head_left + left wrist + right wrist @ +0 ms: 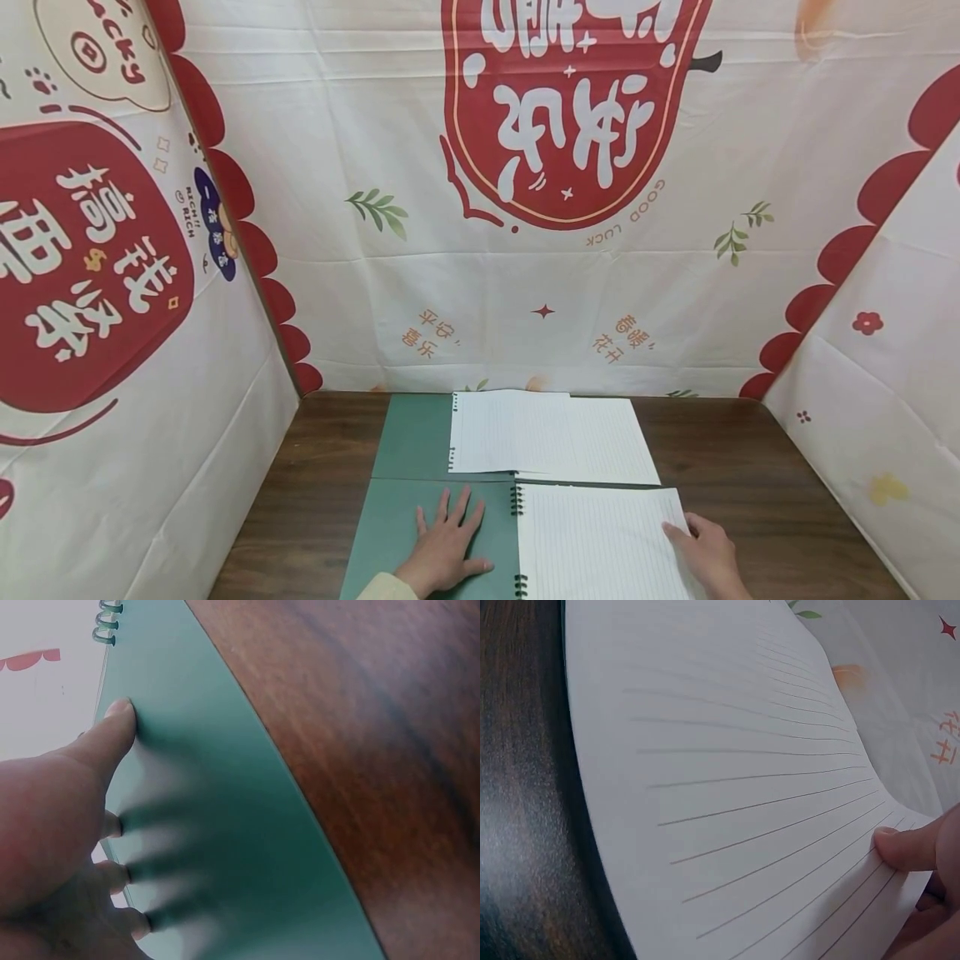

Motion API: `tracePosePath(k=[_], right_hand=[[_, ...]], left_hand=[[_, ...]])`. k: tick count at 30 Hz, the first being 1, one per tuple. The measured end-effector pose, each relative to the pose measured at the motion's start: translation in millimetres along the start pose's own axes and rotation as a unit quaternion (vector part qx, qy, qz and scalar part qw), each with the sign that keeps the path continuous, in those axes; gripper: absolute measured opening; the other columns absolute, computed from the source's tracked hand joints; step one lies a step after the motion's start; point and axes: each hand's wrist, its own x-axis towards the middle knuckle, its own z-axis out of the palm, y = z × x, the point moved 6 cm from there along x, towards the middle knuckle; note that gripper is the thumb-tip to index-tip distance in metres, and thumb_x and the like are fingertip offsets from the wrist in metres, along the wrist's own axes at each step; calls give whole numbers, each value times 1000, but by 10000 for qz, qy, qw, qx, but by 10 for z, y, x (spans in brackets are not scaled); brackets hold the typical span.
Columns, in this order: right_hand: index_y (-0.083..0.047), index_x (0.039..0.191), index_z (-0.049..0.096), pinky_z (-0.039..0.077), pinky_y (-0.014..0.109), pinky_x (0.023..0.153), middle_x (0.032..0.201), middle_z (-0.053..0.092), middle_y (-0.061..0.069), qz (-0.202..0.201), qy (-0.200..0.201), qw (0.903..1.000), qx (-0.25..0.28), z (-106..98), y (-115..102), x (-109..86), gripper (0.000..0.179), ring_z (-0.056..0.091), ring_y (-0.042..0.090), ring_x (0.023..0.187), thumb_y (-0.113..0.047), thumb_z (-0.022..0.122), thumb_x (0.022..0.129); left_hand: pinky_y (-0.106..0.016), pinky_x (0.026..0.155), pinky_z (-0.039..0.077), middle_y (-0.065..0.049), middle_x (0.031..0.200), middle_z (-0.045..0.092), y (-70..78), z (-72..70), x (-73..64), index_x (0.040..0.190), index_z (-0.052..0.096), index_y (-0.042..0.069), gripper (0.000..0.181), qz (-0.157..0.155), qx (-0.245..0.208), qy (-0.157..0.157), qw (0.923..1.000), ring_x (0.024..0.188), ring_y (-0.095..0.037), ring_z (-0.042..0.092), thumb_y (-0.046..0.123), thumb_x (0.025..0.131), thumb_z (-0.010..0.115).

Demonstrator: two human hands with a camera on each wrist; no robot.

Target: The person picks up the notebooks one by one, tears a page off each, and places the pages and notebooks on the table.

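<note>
An open spiral notebook lies at the front of the table, its green cover (405, 533) on the left and a lined white page (592, 533) on the right. My left hand (442, 552) rests on the cover with its fingers spread; in the left wrist view the thumb (112, 739) and fingertips touch the green surface. At the page's right edge, my right hand (707, 552) pinches the paper. Up close, the right thumb (907, 846) presses on top of the lined sheet (742, 795), the other fingers are beneath it, and the sheet bends upward there.
Behind the notebook lies a second open one with a green cover (411, 437) and lined page (611, 437). A loose sheet with a ragged holed edge (502, 433) lies across it. Printed cloth walls (480, 283) enclose the brown wooden table (300, 500) at the back and sides.
</note>
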Motion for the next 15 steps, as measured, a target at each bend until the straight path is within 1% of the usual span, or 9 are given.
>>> tracePosePath(k=[5, 9, 12, 15], right_hand=[[13, 120, 57, 47, 45, 77, 113, 61, 33, -246, 58, 9995, -163, -7, 16, 32, 55, 59, 32, 88, -33, 63, 91], [8, 111, 63, 43, 35, 70, 102, 67, 25, -394, 165, 9987, -275, -18, 9, 28, 43, 56, 25, 81, -29, 62, 91], [5, 107, 65, 41, 32, 68, 98, 69, 21, -527, 250, 9976, -359, -24, -6, 23, 35, 55, 22, 79, -26, 62, 91], [5, 106, 66, 42, 32, 68, 98, 69, 22, -608, 323, 9968, -417, -25, -8, 33, 34, 57, 23, 78, -25, 63, 91]], left_hand=[[-81, 99, 18, -10, 161, 22, -1, -6, -7, 151, 36, 24, 83, 3, -20, 14, 10000, 146, -46, 19, 61, 82, 64], [-81, 99, 18, -10, 161, 23, 6, -11, -17, 151, 36, 23, 83, 8, -41, 14, 10000, 146, -46, 18, 60, 82, 64], [-81, 99, 18, -10, 161, 23, 9, -12, -20, 151, 36, 24, 83, 3, -47, 20, 10000, 146, -46, 18, 60, 82, 64], [-81, 99, 18, -9, 161, 22, 9, -9, -15, 151, 35, 24, 83, -3, -22, 24, 10000, 146, -46, 18, 60, 82, 64]])
